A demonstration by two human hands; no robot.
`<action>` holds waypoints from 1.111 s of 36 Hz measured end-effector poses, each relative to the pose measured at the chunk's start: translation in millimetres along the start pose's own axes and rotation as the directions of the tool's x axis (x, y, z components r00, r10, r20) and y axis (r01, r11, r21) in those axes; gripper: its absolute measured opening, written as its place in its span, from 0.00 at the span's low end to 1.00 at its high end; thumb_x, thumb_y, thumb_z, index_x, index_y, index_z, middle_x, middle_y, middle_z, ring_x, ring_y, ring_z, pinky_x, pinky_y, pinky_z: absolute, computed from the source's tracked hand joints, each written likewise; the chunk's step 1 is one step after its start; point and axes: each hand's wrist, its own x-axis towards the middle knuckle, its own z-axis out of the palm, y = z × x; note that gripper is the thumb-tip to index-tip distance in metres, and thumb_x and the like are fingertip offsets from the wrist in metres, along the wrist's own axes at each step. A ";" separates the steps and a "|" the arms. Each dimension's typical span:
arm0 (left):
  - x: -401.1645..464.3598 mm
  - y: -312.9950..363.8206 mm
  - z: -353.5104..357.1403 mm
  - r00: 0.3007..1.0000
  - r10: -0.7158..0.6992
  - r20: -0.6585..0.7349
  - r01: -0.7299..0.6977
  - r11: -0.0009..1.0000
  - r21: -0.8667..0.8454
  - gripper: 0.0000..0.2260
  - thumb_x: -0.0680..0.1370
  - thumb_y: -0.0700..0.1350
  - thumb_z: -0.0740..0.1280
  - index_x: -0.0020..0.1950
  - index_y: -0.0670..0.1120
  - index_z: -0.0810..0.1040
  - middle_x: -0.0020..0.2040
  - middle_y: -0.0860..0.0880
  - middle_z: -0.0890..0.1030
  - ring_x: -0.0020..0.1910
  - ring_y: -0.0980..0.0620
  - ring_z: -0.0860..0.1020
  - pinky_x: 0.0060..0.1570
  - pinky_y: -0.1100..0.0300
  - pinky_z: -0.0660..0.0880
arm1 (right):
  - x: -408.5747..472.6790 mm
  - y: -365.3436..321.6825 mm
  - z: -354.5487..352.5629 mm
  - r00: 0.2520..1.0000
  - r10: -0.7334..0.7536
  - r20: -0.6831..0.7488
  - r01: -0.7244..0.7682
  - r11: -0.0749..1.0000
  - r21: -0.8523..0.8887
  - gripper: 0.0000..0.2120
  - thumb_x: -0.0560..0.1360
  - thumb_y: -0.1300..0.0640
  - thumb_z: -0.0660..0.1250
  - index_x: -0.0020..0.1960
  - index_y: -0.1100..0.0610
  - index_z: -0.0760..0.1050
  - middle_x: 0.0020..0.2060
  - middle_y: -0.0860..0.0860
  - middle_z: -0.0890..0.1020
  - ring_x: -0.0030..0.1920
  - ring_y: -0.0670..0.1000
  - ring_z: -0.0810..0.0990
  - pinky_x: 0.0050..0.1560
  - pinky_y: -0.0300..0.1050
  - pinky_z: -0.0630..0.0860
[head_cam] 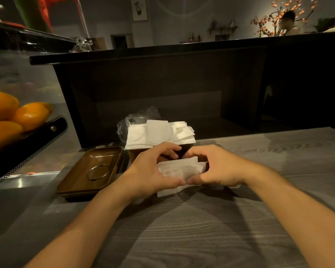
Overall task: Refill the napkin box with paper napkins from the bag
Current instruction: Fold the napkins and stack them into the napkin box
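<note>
Two hands are holding one small stack of white folded paper napkins (179,168) just above the grey wood-grain table (201,229). The left hand (153,171) is curling its fingers round the left end of the stack, and the right hand (217,169) is curling round the right end. Both thumbs are meeting at the near edge. The stack's long side is running left to right, from one hand to the other.

Right behind the hands is sitting the brown wooden napkin box (184,149), mostly hidden by the fingers. It lies just past the stack, away from the person. Both hands look about equally close to it, so I think they are going to push the stack forward together.

A loose pile of white napkins (159,134) is lying behind the box, spilling out of the clear crinkly plastic bag (132,120). A flat brown tray (91,171) is resting to the left.
</note>
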 end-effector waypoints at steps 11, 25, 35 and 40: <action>2.6 -1.5 2.7 0.995 -0.029 0.099 0.012 0.986 0.168 0.15 0.76 0.52 0.73 0.60 0.61 0.76 0.54 0.60 0.78 0.53 0.61 0.77 0.54 0.55 0.80 | 1.3 -2.4 4.4 0.999 0.020 0.042 -0.020 1.000 -0.009 0.06 0.76 0.52 0.74 0.49 0.43 0.79 0.42 0.45 0.83 0.43 0.43 0.82 0.47 0.46 0.81; 5.2 6.1 12.4 0.999 -0.038 0.029 0.044 0.973 -0.225 0.17 0.79 0.65 0.61 0.63 0.60 0.77 0.55 0.57 0.82 0.54 0.57 0.81 0.58 0.48 0.79 | 5.3 -12.4 0.6 0.986 0.039 -0.163 0.011 0.956 0.293 0.07 0.76 0.60 0.73 0.54 0.57 0.82 0.48 0.54 0.85 0.48 0.52 0.85 0.49 0.47 0.84; 11.8 28.6 17.1 0.968 -0.093 -0.235 0.010 0.943 -0.333 0.11 0.85 0.54 0.57 0.63 0.54 0.74 0.54 0.54 0.81 0.50 0.57 0.82 0.45 0.61 0.81 | 12.7 -37.4 0.4 0.952 0.273 -0.136 -0.132 0.771 0.623 0.10 0.79 0.57 0.70 0.60 0.55 0.80 0.49 0.51 0.87 0.48 0.50 0.87 0.48 0.49 0.84; 20.6 24.0 -13.0 0.892 -0.020 -0.452 0.011 1.000 -0.024 0.09 0.84 0.51 0.60 0.47 0.51 0.73 0.37 0.52 0.77 0.34 0.57 0.76 0.32 0.66 0.70 | 22.9 -40.7 -42.3 0.826 0.382 -0.415 -0.207 0.889 0.408 0.03 0.79 0.56 0.70 0.52 0.49 0.77 0.48 0.49 0.82 0.48 0.49 0.83 0.41 0.43 0.80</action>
